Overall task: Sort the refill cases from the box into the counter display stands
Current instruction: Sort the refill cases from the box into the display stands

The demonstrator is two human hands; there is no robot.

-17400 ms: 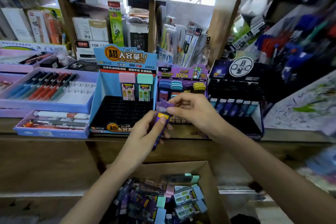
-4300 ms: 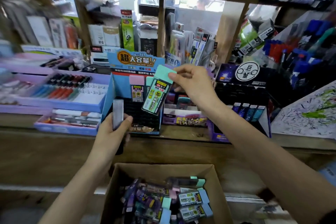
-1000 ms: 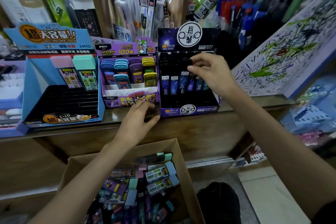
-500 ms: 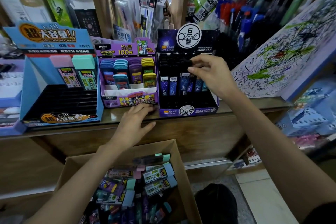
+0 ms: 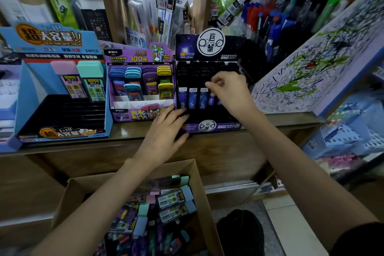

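Left hand (image 5: 164, 131) now at black stand (image 5: 220, 125), grip unclear; right hand (image 5: 230, 93) with pinch on refill case (image 5: 211, 99).

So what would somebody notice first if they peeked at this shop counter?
Probably the right hand, its fingers pinching a dark refill case in the black display stand at mid-counter. Next, the big blue stand on the left holding a pink case and a mint case, and the cardboard box of jumbled cases below.

on the blue stand (image 5: 52, 48): "超大容量!!", "1=10", "24pcs" and "mpr-2086a". on the purple stand (image 5: 128, 57): "m&g", "ultraman heroes", "super power", "0.7mm hb" and "100根". on the black stand (image 5: 224, 125): "mpr-2078a", with "巨蟹" in the round sign (image 5: 211, 42) on top.
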